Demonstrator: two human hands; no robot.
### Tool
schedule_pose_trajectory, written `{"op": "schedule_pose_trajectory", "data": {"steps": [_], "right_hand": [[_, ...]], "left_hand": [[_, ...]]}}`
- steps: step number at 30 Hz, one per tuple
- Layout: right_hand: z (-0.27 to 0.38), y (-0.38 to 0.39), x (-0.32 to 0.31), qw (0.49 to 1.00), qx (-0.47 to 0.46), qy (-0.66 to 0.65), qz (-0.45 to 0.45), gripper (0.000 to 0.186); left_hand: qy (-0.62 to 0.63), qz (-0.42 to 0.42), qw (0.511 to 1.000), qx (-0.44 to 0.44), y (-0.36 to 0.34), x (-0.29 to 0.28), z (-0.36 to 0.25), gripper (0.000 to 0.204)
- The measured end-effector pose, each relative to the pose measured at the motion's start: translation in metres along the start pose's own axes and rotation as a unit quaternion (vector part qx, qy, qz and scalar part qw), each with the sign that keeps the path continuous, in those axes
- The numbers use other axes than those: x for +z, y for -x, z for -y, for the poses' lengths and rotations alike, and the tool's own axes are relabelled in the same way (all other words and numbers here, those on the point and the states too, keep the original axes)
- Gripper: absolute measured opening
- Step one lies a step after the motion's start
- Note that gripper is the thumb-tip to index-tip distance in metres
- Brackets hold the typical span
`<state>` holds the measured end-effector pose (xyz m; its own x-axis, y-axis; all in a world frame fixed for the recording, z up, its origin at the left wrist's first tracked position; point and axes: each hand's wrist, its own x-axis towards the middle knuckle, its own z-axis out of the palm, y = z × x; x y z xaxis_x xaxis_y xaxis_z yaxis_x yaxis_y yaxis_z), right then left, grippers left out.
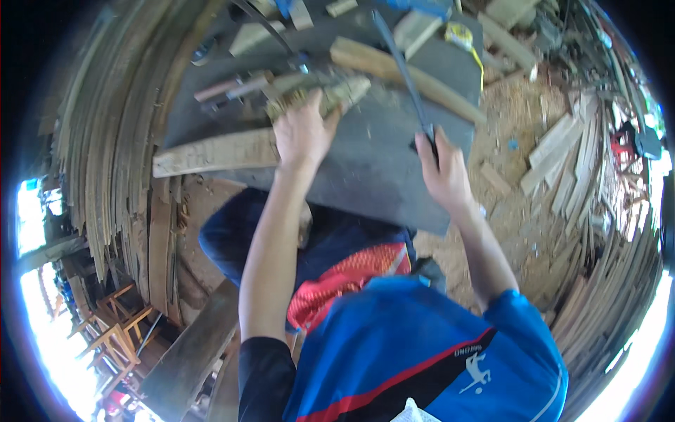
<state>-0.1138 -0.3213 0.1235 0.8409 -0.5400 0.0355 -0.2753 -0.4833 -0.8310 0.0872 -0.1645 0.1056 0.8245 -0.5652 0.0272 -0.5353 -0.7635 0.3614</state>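
My left hand [304,137] grips a rough, yellowish short piece of wood [351,91] on the dark worktop [380,179]. A long pale board [204,156] lies just left of that wrist. In my right hand [443,169] is the black handle of a long, narrow, grey metal tool [403,65], its shaft angled up and away over the worktop. A longer curved wooden piece [436,89] lies behind the tool. Small pieces of wood and metal [232,90] sit left of my left hand.
A yellow tape measure [458,36] lies at the worktop's back right. Stacked planks [105,126] stand on the left, and more timber [576,141] lies on the dusty floor [506,211] to the right. Wooden frames [116,327] are at the lower left.
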Motion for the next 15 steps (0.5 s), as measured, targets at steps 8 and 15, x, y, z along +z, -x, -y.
{"op": "schedule_pose_trajectory", "data": {"steps": [8, 15], "right_hand": [[-0.005, 0.002, -0.008, 0.992, -0.070, 0.102, 0.016, 0.022], [-0.011, 0.014, 0.000, 0.995, -0.084, 0.028, -0.053, 0.017]], "left_hand": [[0.022, -0.102, 0.994, 0.026, 0.012, 0.002, 0.006, 0.041], [0.087, -0.129, 0.988, 0.026, 0.022, 0.006, 0.006, 0.044]]}}
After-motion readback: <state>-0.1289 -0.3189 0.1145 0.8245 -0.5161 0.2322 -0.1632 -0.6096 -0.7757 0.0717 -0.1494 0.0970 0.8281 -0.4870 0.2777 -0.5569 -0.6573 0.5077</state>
